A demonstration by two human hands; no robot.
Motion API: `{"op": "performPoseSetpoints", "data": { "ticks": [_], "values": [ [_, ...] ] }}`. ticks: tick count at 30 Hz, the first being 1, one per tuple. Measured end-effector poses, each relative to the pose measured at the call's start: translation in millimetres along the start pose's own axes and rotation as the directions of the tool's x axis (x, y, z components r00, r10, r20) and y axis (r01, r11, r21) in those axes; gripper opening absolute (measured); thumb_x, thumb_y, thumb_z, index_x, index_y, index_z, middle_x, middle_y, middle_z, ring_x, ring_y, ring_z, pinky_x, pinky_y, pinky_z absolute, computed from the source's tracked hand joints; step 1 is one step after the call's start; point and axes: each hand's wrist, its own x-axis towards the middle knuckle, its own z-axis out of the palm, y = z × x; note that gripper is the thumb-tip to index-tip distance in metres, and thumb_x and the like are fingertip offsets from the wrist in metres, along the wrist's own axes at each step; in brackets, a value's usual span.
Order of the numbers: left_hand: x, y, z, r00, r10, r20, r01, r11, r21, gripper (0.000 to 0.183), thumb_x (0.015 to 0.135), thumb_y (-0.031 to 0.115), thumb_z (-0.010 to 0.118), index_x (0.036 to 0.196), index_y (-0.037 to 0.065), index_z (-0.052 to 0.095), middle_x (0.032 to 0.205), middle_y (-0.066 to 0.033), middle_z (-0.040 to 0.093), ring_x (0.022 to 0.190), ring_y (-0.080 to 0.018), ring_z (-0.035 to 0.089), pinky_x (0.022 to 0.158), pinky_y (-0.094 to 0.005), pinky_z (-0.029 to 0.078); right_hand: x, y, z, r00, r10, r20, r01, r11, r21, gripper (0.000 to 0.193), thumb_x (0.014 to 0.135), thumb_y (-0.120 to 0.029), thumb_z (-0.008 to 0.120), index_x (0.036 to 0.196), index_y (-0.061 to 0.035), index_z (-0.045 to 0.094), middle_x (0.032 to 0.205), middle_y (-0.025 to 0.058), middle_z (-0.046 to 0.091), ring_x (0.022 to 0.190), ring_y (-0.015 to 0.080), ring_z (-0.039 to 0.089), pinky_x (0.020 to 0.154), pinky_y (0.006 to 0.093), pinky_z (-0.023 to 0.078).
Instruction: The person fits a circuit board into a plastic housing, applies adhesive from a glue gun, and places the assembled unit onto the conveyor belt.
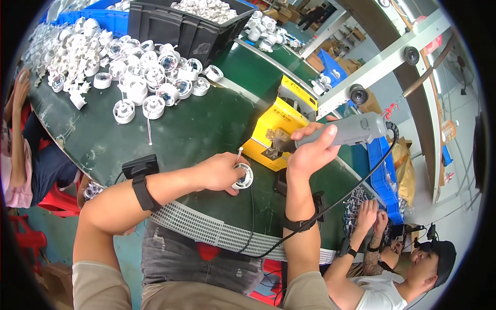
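My left hand [221, 171] grips a small round white plastic housing [249, 176] at the front of the green table. A short wire with a white connector [241, 150] sticks up beside its fingers. My right hand [311, 156] is wrapped around a grey electric screwdriver [351, 131], held almost level with a black cable at its back end. The screwdriver's front end is at the metal outlet [274, 150] of a yellow screw feeder [281, 118]. Whether the bit touches a screw there cannot be made out.
A heap of white round housings [137, 88] covers the table's far left, below a black crate [191, 33]. A metal frame [377, 67] rises at the right. The screwdriver cable [356, 188] crosses my right forearm. A co-worker [403, 279] handles small parts at the right; another person sits at the left.
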Motion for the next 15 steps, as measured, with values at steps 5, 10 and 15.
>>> {"op": "performPoseSetpoints", "data": {
  "ticks": [5, 10, 15],
  "values": [
    [3, -6, 0, 1.000, 0.015, -0.024, -0.015, 0.999, -0.034, 0.032, 0.095, 0.014, 0.046, 0.120, -0.002, 0.056, 0.103, -0.0163, 0.066, 0.077, -0.0228, 0.071, 0.071, -0.0307, 0.057, -4, 2, 1, 0.994, -0.060, 0.090, 0.069, 0.993, -0.096, 0.031, 0.100, -0.027, 0.041, 0.112, 0.0007, 0.042, 0.061, 0.0081, 0.046, 0.045, 0.0169, 0.047, 0.044, 0.0314, 0.042],
    [0, -2, 0, 1.000, 0.012, -0.021, -0.013, 0.999, -0.040, 0.031, 0.097, 0.010, 0.046, 0.124, -0.005, 0.051, 0.101, -0.0140, 0.063, 0.082, -0.0199, 0.067, 0.071, -0.0289, 0.060, -30, -16, 0, 0.988, 0.115, 0.100, -0.116, 0.993, 0.003, 0.037, 0.101, -0.032, 0.037, 0.116, 0.0010, 0.040, 0.064, 0.0076, 0.046, 0.046, 0.0171, 0.047, 0.045, 0.0315, 0.043],
    [-1, 1, 0, 1.000, 0.013, -0.015, -0.013, 1.000, -0.023, 0.030, 0.097, 0.010, 0.046, 0.123, -0.005, 0.052, 0.100, -0.0139, 0.063, 0.081, -0.0202, 0.068, 0.071, -0.0290, 0.059, -56, -24, 6, 0.973, 0.180, 0.143, -0.193, 0.977, 0.088, 0.046, 0.100, -0.042, 0.038, 0.119, -0.0001, 0.039, 0.065, 0.0072, 0.046, 0.048, 0.0169, 0.048, 0.046, 0.0316, 0.044]
  ]
}}
